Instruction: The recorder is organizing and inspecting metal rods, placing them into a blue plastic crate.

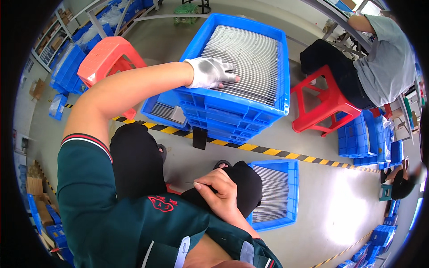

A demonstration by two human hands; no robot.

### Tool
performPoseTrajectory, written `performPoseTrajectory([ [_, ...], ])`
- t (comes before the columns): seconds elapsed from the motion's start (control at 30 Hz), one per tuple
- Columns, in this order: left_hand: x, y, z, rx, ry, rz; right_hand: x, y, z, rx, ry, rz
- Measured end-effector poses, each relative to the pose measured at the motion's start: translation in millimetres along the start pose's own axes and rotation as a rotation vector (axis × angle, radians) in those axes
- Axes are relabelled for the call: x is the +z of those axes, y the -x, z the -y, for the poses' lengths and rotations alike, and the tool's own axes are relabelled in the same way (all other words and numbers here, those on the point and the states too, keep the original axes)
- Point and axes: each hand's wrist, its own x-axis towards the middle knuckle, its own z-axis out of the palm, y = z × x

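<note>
My left hand (210, 73), in a whitish glove with bare fingertips, lies with fingers stretched out over the near left part of a layer of thin metal rods (254, 56). The rods lie side by side in the top blue crate (232, 96) of a stack in front of me. Down at my lap, my right hand (219, 191) is bare and closed in a pinch. A thin, dark, needle-like piece (189, 182) sticks out to the left from its fingertips; its kind is too small to tell.
Beside my right leg stands another blue crate (294, 192) of rods; a smaller crate (154, 117) sits left of the stack. A red stool (109, 56) is at far left. At right, a person (380, 62) sits on a red stool (333, 102). Striped tape (268, 151) crosses the floor.
</note>
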Motion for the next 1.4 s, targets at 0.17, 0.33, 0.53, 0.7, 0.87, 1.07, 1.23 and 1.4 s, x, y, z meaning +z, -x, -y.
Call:
performPoseTrajectory([
  [0.17, -2, -5, 13, 0.513, -1.013, -0.1, 1, -2, 2, -0.001, 0.027, 0.016],
  [0.33, -13, 5, 20, 0.398, -0.789, -0.106, 8, -5, 0, 0.066, -0.001, 0.022],
  [0.53, -81, 8, 20, 0.835, -0.202, -0.924, 8, 0, -2, 0.112, 0.066, -0.095],
  [0.7, -148, 10, 130, 0.51, -0.495, -1.433, 18, -8, -2, 0.217, 0.054, -0.083],
  [0.87, -125, -9, 231, 0.089, -0.275, -1.025, 29, -17, -3, 0.238, 0.187, -0.09],
  [1.07, -75, -34, 326, -0.248, -0.532, -0.088, 48, -41, -16, 0.263, 0.558, 0.096],
  [1.23, -20, -62, 411, -0.157, -0.743, 0.13, 59, -64, -26, 0.277, 0.657, 0.189],
  [1.4, 0, -91, 448, -0.242, -0.709, 0.131, 66, -79, -40, 0.332, 0.677, 0.211],
])
